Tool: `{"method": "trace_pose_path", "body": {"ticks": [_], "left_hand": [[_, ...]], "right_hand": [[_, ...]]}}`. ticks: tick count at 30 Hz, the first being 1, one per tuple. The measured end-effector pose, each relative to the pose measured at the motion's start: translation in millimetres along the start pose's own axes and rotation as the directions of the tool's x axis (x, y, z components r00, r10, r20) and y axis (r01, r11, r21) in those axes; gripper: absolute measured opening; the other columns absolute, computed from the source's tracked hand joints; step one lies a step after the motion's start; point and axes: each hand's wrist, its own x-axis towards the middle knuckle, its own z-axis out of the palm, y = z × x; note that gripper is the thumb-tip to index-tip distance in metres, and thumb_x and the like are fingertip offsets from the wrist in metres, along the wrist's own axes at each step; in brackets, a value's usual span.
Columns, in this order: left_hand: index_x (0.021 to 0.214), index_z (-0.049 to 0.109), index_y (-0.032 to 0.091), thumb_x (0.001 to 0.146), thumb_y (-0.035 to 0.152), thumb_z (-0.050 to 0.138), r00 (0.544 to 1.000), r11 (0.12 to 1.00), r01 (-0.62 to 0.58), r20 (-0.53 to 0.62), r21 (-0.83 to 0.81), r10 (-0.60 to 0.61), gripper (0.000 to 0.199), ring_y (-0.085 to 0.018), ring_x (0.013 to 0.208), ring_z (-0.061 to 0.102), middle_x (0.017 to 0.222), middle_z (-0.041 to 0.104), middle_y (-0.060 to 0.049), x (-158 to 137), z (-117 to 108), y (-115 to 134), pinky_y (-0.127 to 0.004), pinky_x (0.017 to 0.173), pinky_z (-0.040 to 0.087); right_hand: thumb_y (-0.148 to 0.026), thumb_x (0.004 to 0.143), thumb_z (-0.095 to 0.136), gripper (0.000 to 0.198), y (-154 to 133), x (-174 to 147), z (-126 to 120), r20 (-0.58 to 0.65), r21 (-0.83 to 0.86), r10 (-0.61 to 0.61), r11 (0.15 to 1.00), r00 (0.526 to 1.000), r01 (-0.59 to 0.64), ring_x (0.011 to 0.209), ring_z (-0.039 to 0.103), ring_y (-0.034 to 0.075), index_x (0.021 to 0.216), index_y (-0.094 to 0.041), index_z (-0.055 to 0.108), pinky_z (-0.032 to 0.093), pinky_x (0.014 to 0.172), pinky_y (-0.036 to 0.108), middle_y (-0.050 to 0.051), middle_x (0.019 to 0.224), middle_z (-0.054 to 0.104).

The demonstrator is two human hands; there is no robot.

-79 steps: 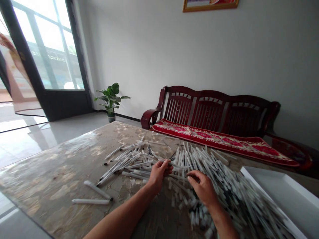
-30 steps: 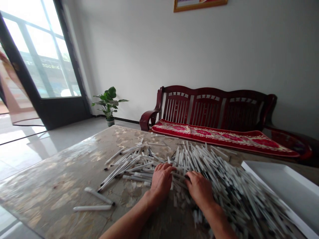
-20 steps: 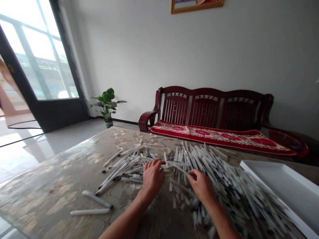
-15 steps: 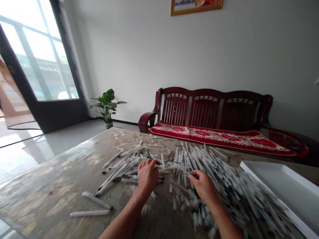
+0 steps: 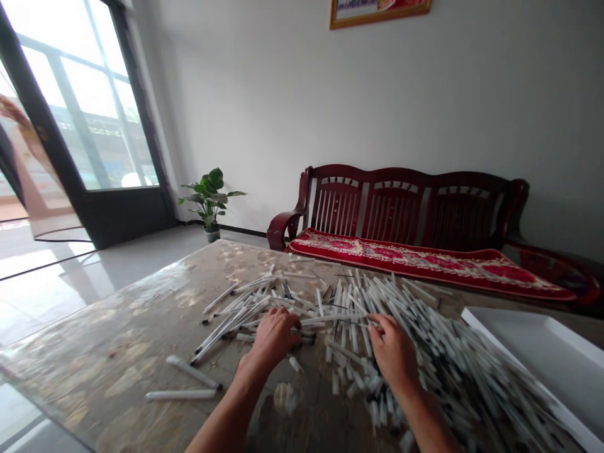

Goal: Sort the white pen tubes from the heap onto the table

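Observation:
My left hand (image 5: 276, 333) is closed, palm down, over the near side of a scattered group of white pens (image 5: 238, 314) with dark ends. From its fingertips a slim white pen (image 5: 333, 319) stretches to the right. At that pen's other end is my right hand (image 5: 394, 349), thumb and index finger bent in a loose pinch; the exact contact there is too small to see clearly. Beside and beneath my right hand spreads a big heap of whitish pen barrels (image 5: 396, 308). Short pale caps (image 5: 377, 402), some dark, lie nearer me.
Two loose pens lie apart at the left, one a white pen (image 5: 182, 395). A shallow white tray (image 5: 533, 333) stands at the right of the patterned table (image 5: 141, 333). Behind the table are a red-covered wooden bench (image 5: 415, 201) and a potted plant (image 5: 211, 198).
The view has swung slightly left. My left hand has drawn a little nearer me, and my right index finger has straightened some. The pen between my hands lies more level.

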Motion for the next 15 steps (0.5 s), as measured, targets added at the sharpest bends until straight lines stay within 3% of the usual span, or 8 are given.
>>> {"method": "trace_pose_path", "body": {"ticks": [4,9,15], "left_hand": [[0.095,0.073,0.028,0.070,0.025,0.070,1.000,0.999,-0.010,0.016,0.032,0.009,0.026,-0.027,0.099,0.059,0.097,0.069,-0.005,-2,6,6,-0.033,0.084,0.042],[0.093,0.071,0.025,0.075,0.023,0.066,0.995,0.994,-0.090,0.037,0.067,0.087,0.018,-0.027,0.099,0.060,0.097,0.069,-0.006,-2,18,13,-0.035,0.084,0.042],[0.090,0.068,0.023,0.084,0.025,0.063,0.978,0.980,-0.198,-0.059,0.022,0.199,0.008,-0.025,0.094,0.063,0.093,0.070,-0.005,-3,31,32,-0.035,0.084,0.042]], "right_hand": [[-0.022,0.084,0.044,0.028,-13,-7,1,0.080,0.025,-0.083,0.996,0.993,0.081,0.094,0.065,0.020,0.093,-0.020,0.070,0.048,0.085,0.031,0.007,0.100,0.069],[-0.017,0.083,0.045,0.026,-21,-15,6,0.167,0.059,-0.117,0.992,0.979,0.109,0.091,0.066,0.019,0.088,-0.022,0.070,0.048,0.084,0.029,0.005,0.096,0.070],[-0.023,0.088,0.043,0.027,-29,-20,8,0.203,0.046,-0.111,0.994,0.973,0.103,0.089,0.067,0.019,0.091,-0.022,0.070,0.047,0.080,0.027,0.006,0.095,0.071]]}}
